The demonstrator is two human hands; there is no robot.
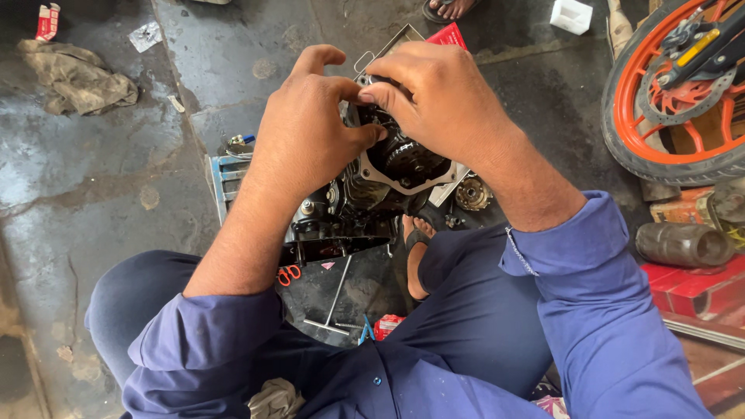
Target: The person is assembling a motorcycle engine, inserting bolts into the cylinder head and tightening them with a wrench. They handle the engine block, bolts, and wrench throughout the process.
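engine block (365, 198) sits on the floor between the knees, straight below both hands. right hand (446, 105) pinches a small dark part at its top; left hand (306, 132) closes on it from the left side.

We see both hands meet on the engine block (388, 174), left hand (306, 132) beside right hand (442, 101) | rag (77, 77) far left on the floor | wheel (675, 93) far right | T-handle wrench (334, 302) below the block | sprocket (472, 194) just right of it
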